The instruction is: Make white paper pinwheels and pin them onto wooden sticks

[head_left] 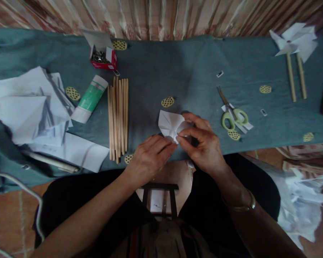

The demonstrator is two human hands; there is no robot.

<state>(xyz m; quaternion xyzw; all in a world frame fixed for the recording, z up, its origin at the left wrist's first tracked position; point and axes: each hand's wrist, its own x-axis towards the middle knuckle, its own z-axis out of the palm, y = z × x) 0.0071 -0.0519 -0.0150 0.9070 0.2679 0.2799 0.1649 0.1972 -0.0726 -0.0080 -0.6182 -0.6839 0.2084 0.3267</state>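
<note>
A small folded white paper piece point(170, 126) lies at the near edge of the grey-blue cloth-covered table point(164, 71). My right hand point(201, 143) pinches its right corner between thumb and fingers. My left hand point(148, 156) rests beside it with fingertips closed on the paper's lower edge. Just left of my left hand lies a row of several wooden sticks point(118, 116).
A glue tube point(90, 98) and a red box of pins point(103, 57) lie at the left, next to loose white paper sheets point(29, 107). Green-handled scissors point(231, 114) lie to the right. Two finished paper pinwheels on sticks point(296, 46) lie at the far right. A stool frame point(158, 199) stands below.
</note>
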